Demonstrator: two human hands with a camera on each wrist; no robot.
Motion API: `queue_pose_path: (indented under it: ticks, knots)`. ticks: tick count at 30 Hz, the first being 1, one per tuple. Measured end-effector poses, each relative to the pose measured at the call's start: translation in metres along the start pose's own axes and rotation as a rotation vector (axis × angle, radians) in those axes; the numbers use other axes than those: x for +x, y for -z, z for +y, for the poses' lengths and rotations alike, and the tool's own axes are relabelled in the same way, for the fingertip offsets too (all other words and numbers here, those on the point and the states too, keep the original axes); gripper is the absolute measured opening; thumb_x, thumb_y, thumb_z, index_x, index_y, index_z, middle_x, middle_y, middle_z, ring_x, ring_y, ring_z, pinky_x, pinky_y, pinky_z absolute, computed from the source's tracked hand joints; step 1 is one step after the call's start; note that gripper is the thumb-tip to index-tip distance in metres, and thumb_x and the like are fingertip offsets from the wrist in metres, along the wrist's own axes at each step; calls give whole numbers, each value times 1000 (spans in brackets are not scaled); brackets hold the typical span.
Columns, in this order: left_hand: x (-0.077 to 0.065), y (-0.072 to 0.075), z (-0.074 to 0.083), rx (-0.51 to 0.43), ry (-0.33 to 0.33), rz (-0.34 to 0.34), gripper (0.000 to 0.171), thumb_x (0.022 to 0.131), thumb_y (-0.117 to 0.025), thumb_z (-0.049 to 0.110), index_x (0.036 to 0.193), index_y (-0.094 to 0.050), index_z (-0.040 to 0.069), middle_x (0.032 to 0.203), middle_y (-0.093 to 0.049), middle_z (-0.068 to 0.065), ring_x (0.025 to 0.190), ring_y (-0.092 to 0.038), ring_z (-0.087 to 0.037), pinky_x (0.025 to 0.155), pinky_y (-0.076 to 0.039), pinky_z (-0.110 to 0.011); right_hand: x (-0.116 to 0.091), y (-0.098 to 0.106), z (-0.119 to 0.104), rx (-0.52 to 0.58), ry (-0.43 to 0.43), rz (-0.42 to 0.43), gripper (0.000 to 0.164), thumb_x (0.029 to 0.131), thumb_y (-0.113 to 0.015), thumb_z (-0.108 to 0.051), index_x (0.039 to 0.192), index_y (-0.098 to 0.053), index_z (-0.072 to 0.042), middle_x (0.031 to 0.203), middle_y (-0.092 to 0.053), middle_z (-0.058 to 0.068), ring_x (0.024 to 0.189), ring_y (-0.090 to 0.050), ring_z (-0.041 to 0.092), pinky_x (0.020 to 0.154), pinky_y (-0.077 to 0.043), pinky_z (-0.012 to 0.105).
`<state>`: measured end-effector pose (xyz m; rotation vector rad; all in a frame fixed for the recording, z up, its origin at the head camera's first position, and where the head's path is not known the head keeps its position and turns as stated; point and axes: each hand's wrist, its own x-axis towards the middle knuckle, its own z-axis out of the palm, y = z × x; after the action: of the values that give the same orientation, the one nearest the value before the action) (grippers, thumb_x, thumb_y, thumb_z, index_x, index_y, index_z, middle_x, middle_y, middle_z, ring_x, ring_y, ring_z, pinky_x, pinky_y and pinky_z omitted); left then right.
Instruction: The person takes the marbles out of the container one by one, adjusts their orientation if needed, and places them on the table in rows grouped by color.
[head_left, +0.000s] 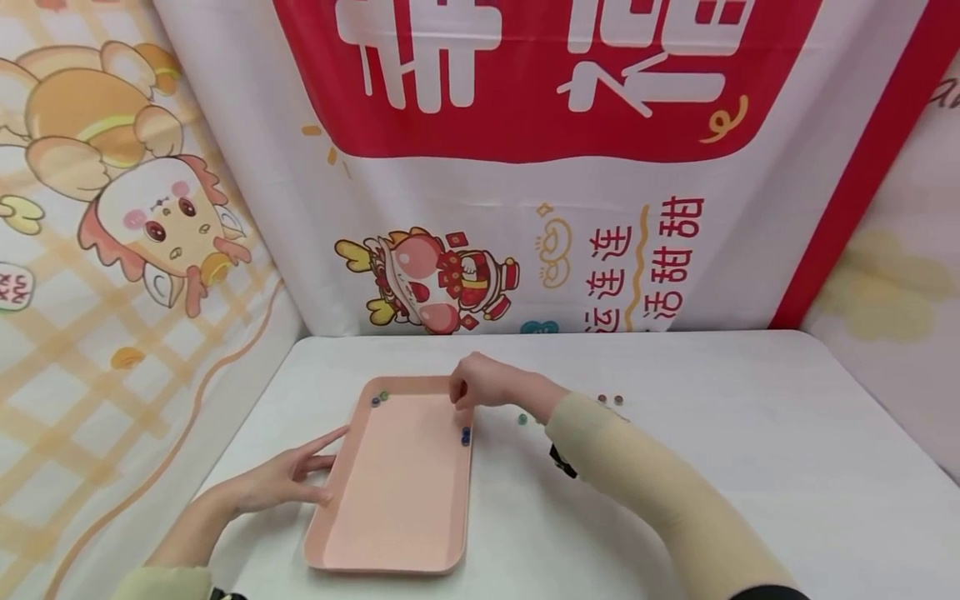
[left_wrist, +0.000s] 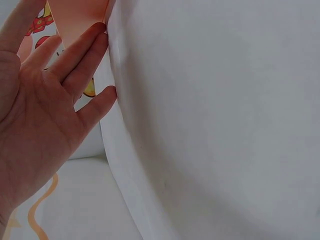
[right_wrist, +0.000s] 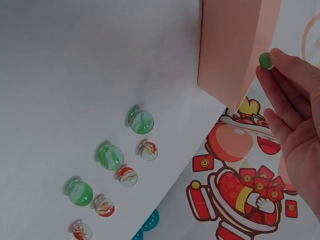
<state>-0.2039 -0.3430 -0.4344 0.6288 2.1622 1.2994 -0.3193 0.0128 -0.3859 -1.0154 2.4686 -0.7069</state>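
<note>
Between thumb and fingertip, my right hand [head_left: 483, 382] pinches a green marble [right_wrist: 266, 61]. It is held over the far right corner of a pink rectangular tray [head_left: 405, 492]. My left hand [head_left: 270, 482] has its fingers spread and extended, thumb and fingertips at the tray's left rim. In the tray's far left corner lie a blue marble [head_left: 376, 402] and a green one [head_left: 384, 396]. Dark blue marbles [head_left: 466, 437] sit along the inside of its right wall, just nearer than the right hand.
Right of the tray, clear glass marbles with green swirls [right_wrist: 142, 122] and others with red-orange swirls [right_wrist: 148, 150] lie loose on the white table [head_left: 570, 533]. The right forearm hides some in the head view. Printed cloth [head_left: 465, 192] hangs along the table's far edge.
</note>
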Motion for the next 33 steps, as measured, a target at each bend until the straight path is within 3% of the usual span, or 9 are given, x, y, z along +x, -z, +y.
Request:
queue_pose_path:
  ticks: [5, 10, 20, 24, 26, 31, 33]
  knots:
    - [0, -1, 0, 4, -8, -4, 88, 92, -67, 7, 156, -7, 8, 148, -30, -34, 124, -44, 4, 94, -42, -24, -16, 5, 3, -19, 59, 55, 5, 87, -75, -16, 91, -76, -12, 79, -66, -9, 77, -60, 11, 71, -50, 21]
    - [-1, -2, 0, 5, -31, -3, 87, 92, -66, 5, 156, -7, 5, 146, -32, -35, 128, -44, -4, 94, -42, -25, -32, 9, 13, 5, 57, 111, 7, 88, -74, -15, 94, -76, -11, 82, -67, -10, 81, -60, 10, 74, -50, 21]
    - [-2, -3, 4, 5, -43, -5, 87, 92, -66, 5, 155, -7, 4, 144, -36, -34, 133, -38, -41, 93, -43, -27, -71, 19, 39, 139, -2, 178, 5, 88, -74, -15, 92, -73, -12, 85, -66, -4, 78, -64, 25, 62, -55, 34]
    - [-1, -3, 3, 4, -44, -3, 87, 91, -66, 5, 155, -7, 4, 144, -35, -35, 132, -35, -48, 93, -43, -27, -84, 21, 49, 151, 25, 210, 4, 87, -74, -13, 91, -73, -14, 84, -67, -5, 78, -64, 19, 66, -54, 30]
    - [-1, -3, 3, 5, -38, -1, 87, 91, -66, 5, 156, -7, 5, 144, -35, -35, 133, -37, -43, 93, -43, -26, -90, 21, 54, 153, 40, 230, 4, 87, -75, -13, 91, -73, -13, 85, -67, -6, 79, -64, 16, 70, -54, 29]
    - [-1, -3, 2, 16, -12, 7, 88, 91, -67, 7, 156, -8, 7, 144, -37, -33, 129, -44, -12, 94, -41, -24, -105, 21, 67, 142, 56, 294, 5, 86, -75, -13, 91, -73, -14, 87, -68, -7, 83, -63, 12, 76, -52, 27]
    - [-1, -2, 2, 15, -5, 8, 88, 91, -67, 7, 156, -8, 8, 144, -38, -32, 127, -45, -5, 95, -40, -24, -111, 21, 72, 138, 55, 319, 6, 86, -75, -12, 92, -73, -15, 88, -68, -8, 85, -63, 11, 80, -52, 30]
